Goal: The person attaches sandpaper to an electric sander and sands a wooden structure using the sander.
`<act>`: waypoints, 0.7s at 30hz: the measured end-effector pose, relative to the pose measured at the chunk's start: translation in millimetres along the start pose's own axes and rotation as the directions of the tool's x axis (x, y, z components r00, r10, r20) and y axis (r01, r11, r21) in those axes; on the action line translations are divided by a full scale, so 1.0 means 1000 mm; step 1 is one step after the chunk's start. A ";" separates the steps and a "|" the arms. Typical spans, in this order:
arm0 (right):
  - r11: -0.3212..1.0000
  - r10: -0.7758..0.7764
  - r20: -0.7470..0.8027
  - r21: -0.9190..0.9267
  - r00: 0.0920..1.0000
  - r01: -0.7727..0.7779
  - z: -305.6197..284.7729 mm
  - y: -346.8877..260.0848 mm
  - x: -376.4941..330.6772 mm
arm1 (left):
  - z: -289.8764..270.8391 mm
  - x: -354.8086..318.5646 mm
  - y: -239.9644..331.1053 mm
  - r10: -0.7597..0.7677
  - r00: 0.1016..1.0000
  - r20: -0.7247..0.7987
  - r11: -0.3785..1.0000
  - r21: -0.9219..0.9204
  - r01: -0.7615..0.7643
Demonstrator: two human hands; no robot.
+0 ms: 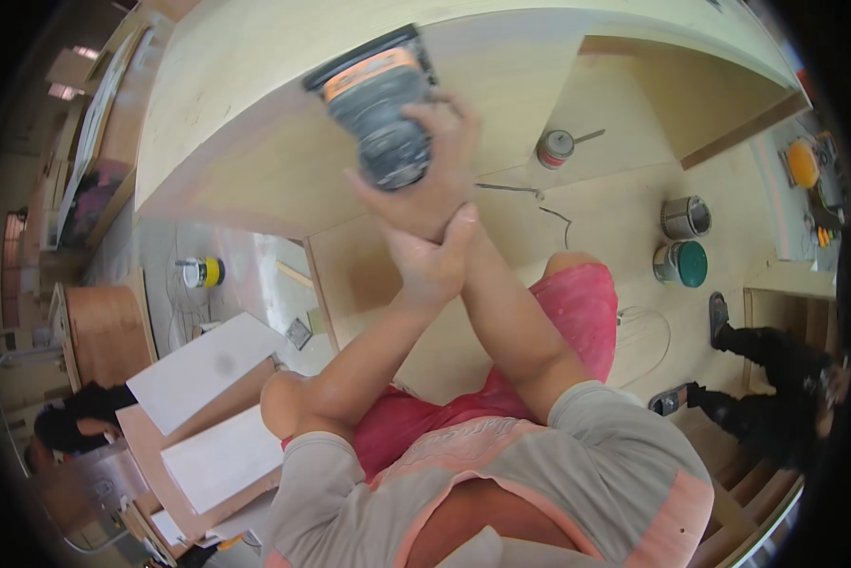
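Sander (378, 118), black and orange, is raised against the view of the pale panel (511, 104), its body wrapped by the curled right hand (444, 168); the left hand (430, 262) clasps the right wrist, probably to steady it. The panel's edge passes behind the pad, and sideways room looks wider rightward, toward the small tin (556, 150) and brown-edged partition (747, 128)

On the pale surface (615, 213), we see a metal can (683, 219), a green-lidded can (679, 264) and a thin dark cord (568, 226). On the grey floor (165, 243) we see a yellow-banded can (204, 273).
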State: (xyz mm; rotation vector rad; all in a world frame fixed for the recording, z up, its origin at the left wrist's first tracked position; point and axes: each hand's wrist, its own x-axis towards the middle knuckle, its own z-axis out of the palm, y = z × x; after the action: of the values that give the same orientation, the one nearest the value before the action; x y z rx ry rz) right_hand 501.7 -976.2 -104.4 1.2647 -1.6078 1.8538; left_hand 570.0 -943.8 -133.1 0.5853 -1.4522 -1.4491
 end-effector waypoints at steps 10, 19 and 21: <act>0.855 0.453 -0.077 0.322 0.888 -0.407 -0.029 0.007 0.027 | -0.020 -0.005 0.030 0.180 0.935 0.305 0.881 0.372 -0.291; 0.989 -0.145 0.055 -0.034 0.988 0.147 0.043 -0.019 -0.031 | -0.062 0.027 0.040 -0.130 0.972 -0.196 0.982 -0.164 0.098; 0.968 -0.201 0.211 -0.105 0.957 0.226 0.037 -0.016 -0.032 | -0.062 0.026 0.029 -0.151 0.977 -0.148 0.947 -0.304 0.100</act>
State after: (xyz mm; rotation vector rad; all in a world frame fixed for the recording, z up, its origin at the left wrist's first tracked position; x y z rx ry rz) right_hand 544.6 -997.1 -122.5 1.5391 -1.5871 1.5103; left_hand 620.9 -991.1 -108.9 0.6049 -1.0552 -1.6376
